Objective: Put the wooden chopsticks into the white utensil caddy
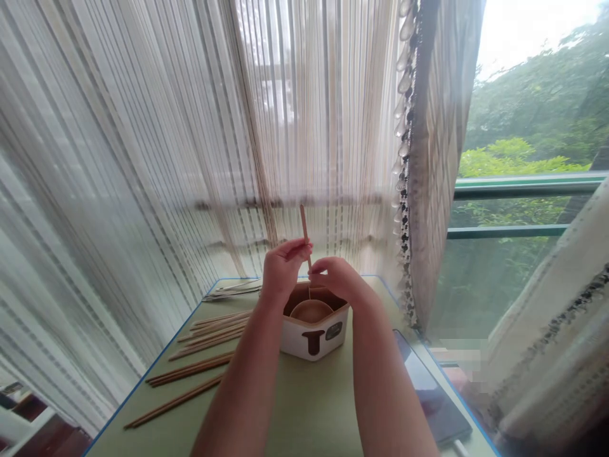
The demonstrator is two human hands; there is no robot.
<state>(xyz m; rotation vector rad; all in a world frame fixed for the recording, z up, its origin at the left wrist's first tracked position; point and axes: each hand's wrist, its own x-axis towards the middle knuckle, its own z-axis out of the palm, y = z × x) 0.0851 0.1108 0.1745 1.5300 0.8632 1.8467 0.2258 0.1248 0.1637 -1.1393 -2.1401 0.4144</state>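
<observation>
A brown wooden chopstick (304,222) stands nearly upright above a white box (299,343) with a brown inside. My left hand (284,266) pinches the chopstick around its middle. Lower down, my right hand (335,277) has its fingertips closed at the chopstick's lower part. A thin pale line runs below the right fingers into the box; I cannot tell what it is. Inside the box lies a round brown piece (311,311). The box front carries a dark T-shaped mark and a dark label.
Left of the box lie dark brown chopsticks (176,400), lighter wooden chopsticks (209,337) and, farther back, thin silvery sticks (231,291). A dark flat device (432,400) with a white cable rests along the right side of the green table (314,406). Curtains (309,127) hang behind.
</observation>
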